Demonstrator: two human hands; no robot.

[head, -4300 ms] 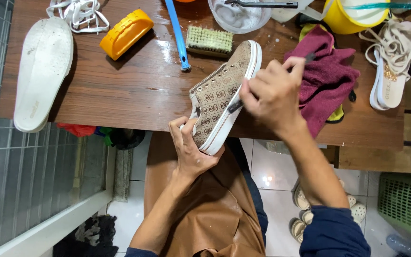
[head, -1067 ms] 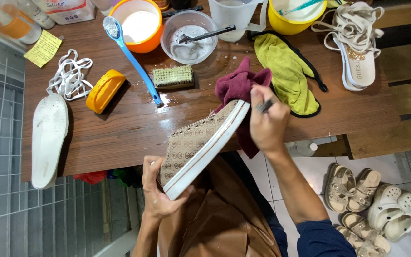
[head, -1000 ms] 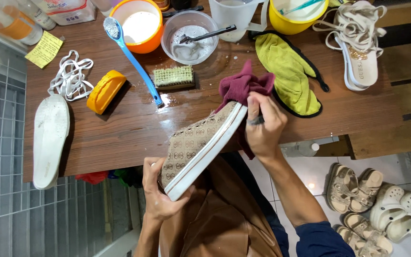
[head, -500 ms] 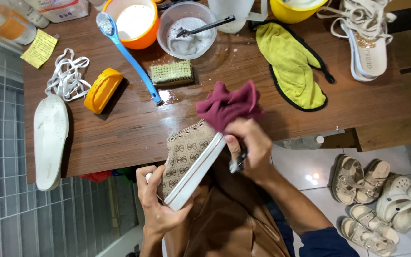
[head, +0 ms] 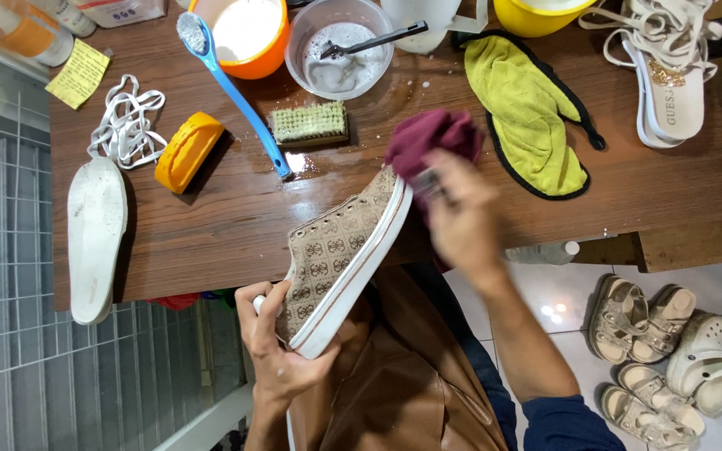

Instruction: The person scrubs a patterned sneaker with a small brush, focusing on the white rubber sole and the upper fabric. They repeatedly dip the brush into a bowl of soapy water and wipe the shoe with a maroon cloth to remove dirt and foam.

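Note:
My left hand (head: 273,355) grips the heel end of a tan patterned sneaker (head: 336,250) with a white sole, held tilted over my lap in front of the wooden table (head: 211,225). At the sneaker's toe my right hand (head: 461,221), blurred with motion, is closed on a maroon cloth (head: 429,138) and presses it against the toe. A thin dark tool seems to lie in the same hand, but I cannot tell what it is.
On the table lie a white insole (head: 94,238), white laces (head: 127,121), an orange brush (head: 187,152), a blue-handled brush (head: 236,100), a scrub brush (head: 309,124), an orange bowl (head: 244,33), a clear bowl (head: 340,50), a green mitt (head: 528,108) and a white sandal (head: 670,83). Sandals (head: 678,367) sit on the floor.
My right hand has carried the maroon cloth from beside the sneaker's sole up to its toe. The sneaker stays in my left hand, tilted a little differently.

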